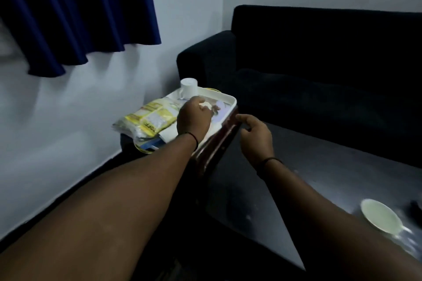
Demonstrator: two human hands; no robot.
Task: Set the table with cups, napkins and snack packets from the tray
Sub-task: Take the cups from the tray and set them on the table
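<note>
A white tray [230, 100] rests on a small side stand by the wall. On it an upside-down white cup [189, 89] stands at the far end, yellow snack packets [150, 118] lie on the left, and a white napkin [169, 133] shows at the near edge. My left hand [194, 121] is over the tray's middle, fingers closed on a small white item [205, 105] too blurred to name. My right hand [257, 137] hovers beside the tray's right edge, fingers loosely curled and holding nothing. Another white cup [380, 215] sits on the dark table [296, 166] at lower right.
A dark sofa [319, 64] stands right behind the table and next to the tray. A blue curtain [75, 13] hangs at the upper left over a pale wall. The stand's reddish wooden edge [217, 143] runs under the tray. A dark object [416, 206] lies at the right border.
</note>
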